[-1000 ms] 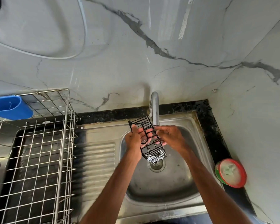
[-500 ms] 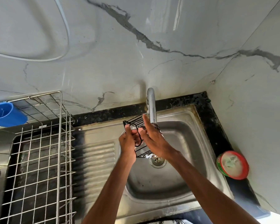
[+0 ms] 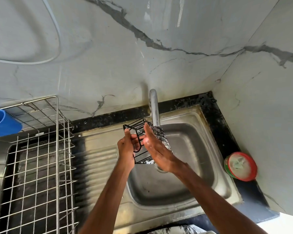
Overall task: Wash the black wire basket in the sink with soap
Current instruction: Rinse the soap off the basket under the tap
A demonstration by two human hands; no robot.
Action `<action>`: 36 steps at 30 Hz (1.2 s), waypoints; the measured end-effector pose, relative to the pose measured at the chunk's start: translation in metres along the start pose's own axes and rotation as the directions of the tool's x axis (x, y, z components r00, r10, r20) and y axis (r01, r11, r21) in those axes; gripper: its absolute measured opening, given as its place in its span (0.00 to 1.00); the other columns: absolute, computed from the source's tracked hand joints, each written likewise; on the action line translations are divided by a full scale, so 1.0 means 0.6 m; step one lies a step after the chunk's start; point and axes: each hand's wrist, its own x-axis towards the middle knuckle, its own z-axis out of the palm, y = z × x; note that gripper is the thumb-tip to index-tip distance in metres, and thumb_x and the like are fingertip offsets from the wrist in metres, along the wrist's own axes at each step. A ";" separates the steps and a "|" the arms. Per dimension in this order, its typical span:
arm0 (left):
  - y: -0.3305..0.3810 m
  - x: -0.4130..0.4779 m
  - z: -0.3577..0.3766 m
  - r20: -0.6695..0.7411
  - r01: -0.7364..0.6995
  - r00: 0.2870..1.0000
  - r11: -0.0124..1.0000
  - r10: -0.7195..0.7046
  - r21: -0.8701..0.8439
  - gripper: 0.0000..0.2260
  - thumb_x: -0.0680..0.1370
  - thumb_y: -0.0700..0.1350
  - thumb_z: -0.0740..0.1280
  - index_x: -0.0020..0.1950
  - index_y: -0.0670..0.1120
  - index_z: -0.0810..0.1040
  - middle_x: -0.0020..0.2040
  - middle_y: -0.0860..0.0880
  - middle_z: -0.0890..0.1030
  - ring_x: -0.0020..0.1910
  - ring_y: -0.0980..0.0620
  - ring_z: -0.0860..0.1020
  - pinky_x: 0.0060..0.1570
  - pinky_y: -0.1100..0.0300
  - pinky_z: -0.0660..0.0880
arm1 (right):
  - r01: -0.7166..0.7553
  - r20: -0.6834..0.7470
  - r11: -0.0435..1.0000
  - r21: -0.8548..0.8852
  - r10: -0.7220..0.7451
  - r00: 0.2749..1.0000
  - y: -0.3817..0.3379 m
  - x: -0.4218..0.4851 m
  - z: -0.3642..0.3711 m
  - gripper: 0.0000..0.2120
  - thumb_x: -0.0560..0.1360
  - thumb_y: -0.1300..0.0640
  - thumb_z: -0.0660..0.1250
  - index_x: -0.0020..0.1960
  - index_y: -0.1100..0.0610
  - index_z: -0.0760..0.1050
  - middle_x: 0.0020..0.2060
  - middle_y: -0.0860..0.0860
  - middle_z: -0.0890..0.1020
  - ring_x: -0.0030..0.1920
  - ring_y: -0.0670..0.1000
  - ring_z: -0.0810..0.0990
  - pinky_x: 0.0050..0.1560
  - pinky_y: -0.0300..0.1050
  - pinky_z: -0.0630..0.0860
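Holding black wire basket (image 3: 161,135) (beneath faucet (image 3: 154,108)).

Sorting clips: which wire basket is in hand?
The small black wire basket, gripped by the left hand; the big steel dish rack stands untouched.

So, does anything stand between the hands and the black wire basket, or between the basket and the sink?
Nothing visible does. The left hand grips the black wire basket by its end frame, the right hand lies flat against its side, and it is held over the sink under the tap.
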 end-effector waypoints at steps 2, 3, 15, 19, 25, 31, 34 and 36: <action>0.002 0.000 -0.003 0.012 0.014 1.000 1.000 -0.014 0.007 0.21 0.86 0.53 0.61 0.41 0.40 0.79 0.27 0.46 0.76 0.21 0.54 0.72 0.23 0.62 0.67 | 0.000 0.001 0.997 -0.073 0.000 1.000 0.008 0.032 -0.008 0.30 0.86 0.56 0.49 0.81 0.62 0.39 0.81 0.60 0.43 0.81 0.56 0.41 0.81 0.50 0.43; 0.003 0.000 -0.004 0.020 0.025 0.999 1.000 -0.026 0.014 0.21 0.86 0.54 0.62 0.41 0.41 0.79 0.30 0.43 0.78 0.23 0.52 0.75 0.22 0.63 0.68 | -0.062 0.003 0.994 -0.085 0.063 0.998 0.004 0.045 -0.012 0.31 0.85 0.52 0.49 0.82 0.58 0.38 0.80 0.65 0.46 0.80 0.60 0.46 0.80 0.51 0.46; 0.022 -0.008 -0.014 0.054 0.012 0.998 1.000 -0.013 0.020 0.20 0.86 0.56 0.61 0.43 0.43 0.77 0.41 0.39 0.87 0.29 0.49 0.83 0.23 0.66 0.71 | -0.259 -0.027 0.962 -0.089 0.258 0.966 0.036 -0.001 -0.009 0.46 0.73 0.21 0.39 0.81 0.47 0.34 0.79 0.42 0.34 0.79 0.45 0.34 0.81 0.54 0.39; 0.034 -0.008 -0.014 0.021 0.017 1.000 1.000 -0.017 0.003 0.18 0.87 0.53 0.60 0.44 0.42 0.76 0.35 0.42 0.86 0.26 0.53 0.81 0.23 0.67 0.68 | -0.038 0.024 0.998 -0.047 0.039 0.999 0.007 -0.002 0.011 0.33 0.84 0.38 0.45 0.81 0.54 0.39 0.81 0.47 0.40 0.81 0.46 0.40 0.81 0.48 0.42; 0.060 0.009 0.001 -0.031 0.077 0.996 0.989 -0.081 -0.123 0.18 0.88 0.51 0.59 0.43 0.43 0.75 0.31 0.44 0.85 0.32 0.49 0.85 0.26 0.66 0.73 | -0.229 0.035 0.972 0.048 0.228 0.973 -0.035 0.097 -0.035 0.43 0.75 0.24 0.41 0.83 0.47 0.44 0.82 0.49 0.46 0.81 0.50 0.48 0.81 0.58 0.48; 0.073 0.029 0.032 -0.105 0.126 0.984 0.981 -0.143 -0.150 0.17 0.88 0.51 0.56 0.46 0.44 0.74 0.36 0.43 0.87 0.33 0.49 0.83 0.26 0.66 0.73 | -0.381 0.028 0.920 0.097 0.380 0.925 0.048 0.093 -0.055 0.57 0.62 0.13 0.47 0.82 0.45 0.49 0.82 0.50 0.51 0.81 0.52 0.49 0.80 0.60 0.47; 0.073 0.037 0.042 -0.167 0.150 0.971 0.981 -0.170 -0.126 0.18 0.89 0.50 0.55 0.45 0.43 0.76 0.29 0.48 0.84 0.26 0.54 0.80 0.27 0.65 0.72 | -0.269 -0.041 0.961 0.071 0.272 0.961 0.022 0.026 -0.041 0.39 0.77 0.25 0.48 0.82 0.44 0.51 0.81 0.42 0.53 0.80 0.41 0.52 0.81 0.52 0.51; 0.070 0.042 0.046 -0.213 0.168 0.957 0.974 -0.198 -0.150 0.19 0.89 0.50 0.56 0.43 0.43 0.76 0.25 0.49 0.81 0.26 0.53 0.78 0.26 0.64 0.74 | -0.138 -0.111 0.980 0.145 0.155 0.982 0.011 -0.014 -0.025 0.31 0.85 0.41 0.53 0.82 0.52 0.51 0.81 0.45 0.55 0.80 0.42 0.54 0.80 0.44 0.52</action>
